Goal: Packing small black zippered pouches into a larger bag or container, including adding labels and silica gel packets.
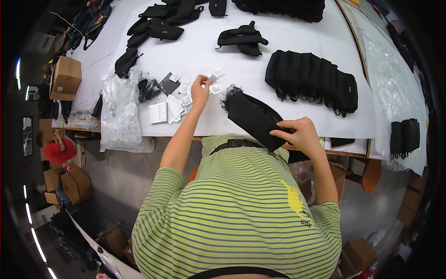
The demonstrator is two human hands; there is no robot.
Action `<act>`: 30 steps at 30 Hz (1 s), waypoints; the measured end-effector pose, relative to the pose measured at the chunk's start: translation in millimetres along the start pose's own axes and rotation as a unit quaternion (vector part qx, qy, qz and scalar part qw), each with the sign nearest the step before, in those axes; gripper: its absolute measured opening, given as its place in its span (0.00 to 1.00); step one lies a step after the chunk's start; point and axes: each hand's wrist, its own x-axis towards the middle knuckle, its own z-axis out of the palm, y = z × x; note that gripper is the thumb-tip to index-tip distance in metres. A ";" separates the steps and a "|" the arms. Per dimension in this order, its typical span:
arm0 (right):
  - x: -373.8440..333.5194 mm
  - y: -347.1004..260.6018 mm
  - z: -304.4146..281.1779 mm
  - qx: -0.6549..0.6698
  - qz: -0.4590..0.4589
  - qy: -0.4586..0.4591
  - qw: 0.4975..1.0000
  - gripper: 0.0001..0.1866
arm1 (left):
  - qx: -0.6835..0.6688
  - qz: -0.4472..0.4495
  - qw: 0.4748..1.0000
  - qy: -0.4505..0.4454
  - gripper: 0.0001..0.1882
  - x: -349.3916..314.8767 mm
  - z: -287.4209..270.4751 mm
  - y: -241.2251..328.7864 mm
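My right hand (299, 134) grips the near end of a flat black fabric pouch (253, 116), thumb on top. The pouch slants over the table's front edge, its upper side partly open, and a tuft of black cords (231, 95) lies at its far end. My left hand (201, 91) is over the table with its fingers pinched together beside a small white label (218, 72). What the pinch holds, if anything, is too small to make out. Under and left of that hand lie stacks of white printed cards (174, 108), loose labels and a dark grey card (169, 84).
A row of black pouches (309, 81) stands to the right on the white table (200, 44). More black pouches (165, 30) lie at the back. Clear plastic bags (118, 109) hang over the front edge at left. A person in red (60, 149) is far left, near cardboard boxes (65, 76).
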 end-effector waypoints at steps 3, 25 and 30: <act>5.7 13.9 5.8 -0.091 -0.150 0.117 0.977 0.12 | -0.143 0.092 0.985 -0.006 0.07 -10.7 -10.8 106.3; 22.8 -28.8 30.6 0.048 -0.154 0.280 0.946 0.10 | -0.631 -0.307 0.698 -0.143 0.18 -85.2 -20.6 181.9; 23.7 -16.3 56.1 0.299 -0.067 0.349 0.886 0.13 | -0.637 -0.295 0.702 -0.118 0.15 -79.9 -20.8 191.4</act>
